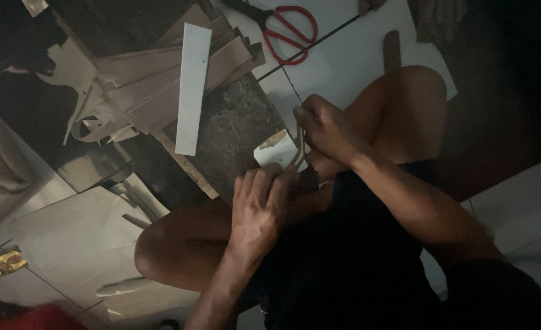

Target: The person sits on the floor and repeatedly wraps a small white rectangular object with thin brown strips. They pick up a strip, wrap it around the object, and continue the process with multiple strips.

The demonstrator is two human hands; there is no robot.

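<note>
The person sits on a tiled floor (pixel 356 67) with bare knees bent, and both hands meet near the middle of the view. The right hand (pixel 327 129), at about 1 o'clock from the centre, is clenched around the upper ends of a few thin pale strips (pixel 297 154), fingers curled and knuckles turned toward the camera. The left hand (pixel 259 205), at about 7 o'clock from the right one, lies knuckles up with its fingers folded over the lower end of the same strips; the light is too dim to tell how many strips there are or what they are made of.

Just beside both hands, at 10 o'clock from the left hand, a small white card piece (pixel 275 150) with a torn brown patch lies on a dark mottled slab (pixel 234 131). Whether the strips touch the card cannot be told.

At 11 o'clock from the hands, a long white strip (pixel 192 85) lies across a fanned pile of brown cardboard strips (pixel 142 79). At 12 o'clock, near the top edge, red-handled scissors (pixel 290 33) rest on the floor, well apart from the hands. A wooden stick (pixel 392 52) lies at 1 o'clock beside the raised knee. At 8 o'clock, near the left edge, a small shiny gold scrap (pixel 1 264) lies on the tiles.
</note>
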